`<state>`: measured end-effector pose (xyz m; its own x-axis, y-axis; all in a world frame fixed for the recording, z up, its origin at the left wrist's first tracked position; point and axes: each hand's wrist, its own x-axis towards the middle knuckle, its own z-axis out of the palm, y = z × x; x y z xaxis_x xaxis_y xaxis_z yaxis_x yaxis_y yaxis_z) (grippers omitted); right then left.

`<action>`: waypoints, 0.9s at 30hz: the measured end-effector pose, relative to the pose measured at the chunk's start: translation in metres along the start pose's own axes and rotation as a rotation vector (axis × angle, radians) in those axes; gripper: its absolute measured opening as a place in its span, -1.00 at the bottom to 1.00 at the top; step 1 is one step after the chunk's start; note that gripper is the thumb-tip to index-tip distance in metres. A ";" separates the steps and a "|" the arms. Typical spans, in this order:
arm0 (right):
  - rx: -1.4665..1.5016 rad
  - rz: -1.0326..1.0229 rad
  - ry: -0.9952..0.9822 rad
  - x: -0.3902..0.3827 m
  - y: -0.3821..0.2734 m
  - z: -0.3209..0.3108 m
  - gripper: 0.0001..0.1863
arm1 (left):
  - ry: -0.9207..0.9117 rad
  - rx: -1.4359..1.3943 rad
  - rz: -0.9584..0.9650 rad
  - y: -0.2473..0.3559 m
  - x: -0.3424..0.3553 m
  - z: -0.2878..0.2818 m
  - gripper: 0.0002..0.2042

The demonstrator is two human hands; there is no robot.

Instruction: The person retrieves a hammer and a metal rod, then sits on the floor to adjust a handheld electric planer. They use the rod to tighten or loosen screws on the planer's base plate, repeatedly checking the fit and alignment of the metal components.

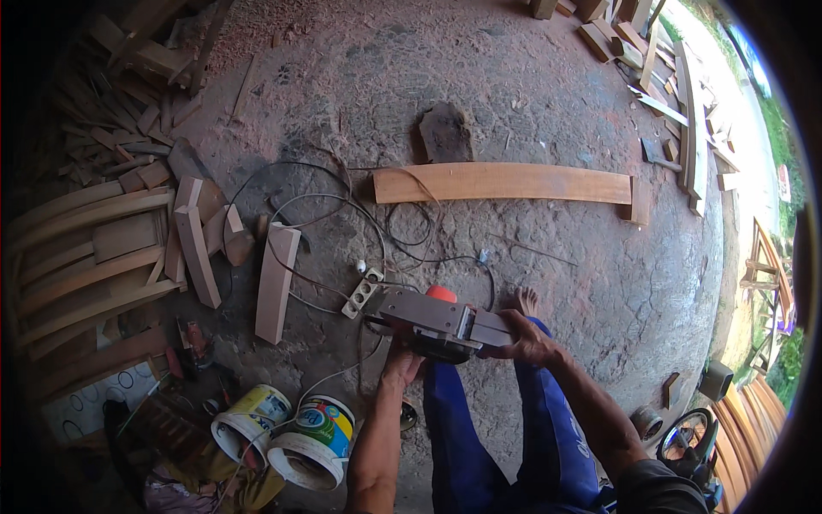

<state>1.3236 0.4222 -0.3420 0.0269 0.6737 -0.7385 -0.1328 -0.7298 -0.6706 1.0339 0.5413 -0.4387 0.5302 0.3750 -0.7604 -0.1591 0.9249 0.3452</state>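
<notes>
Step in hand, judged from here: pre-use check, power planer (pixel 432 315) apparently sole up. Posn: above floor (pixel 591 283), fwd of operator's legs (pixel 462 428). R hand (pixel 529 340) clamped round R end; L hand (pixel 404 361) under L side, finger closure hidden, can't tell. Board (pixel 505 183) on floor, well apart. Next move prob. calls for inverting tool.

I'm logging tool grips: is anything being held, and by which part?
A grey power tool: the right hand grips its right end; the left hand is at its near left side, exact hold hidden.
</notes>
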 end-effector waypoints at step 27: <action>-0.312 -0.042 -0.050 0.273 0.234 -0.233 0.16 | 0.604 0.081 -0.110 -0.187 0.299 -0.007 -0.42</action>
<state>1.5311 0.4077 -0.7168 -0.0243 0.7030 -0.7108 0.1783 -0.6965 -0.6950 1.2162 0.4814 -0.7345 -0.0288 0.2687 -0.9628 -0.0541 0.9614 0.2699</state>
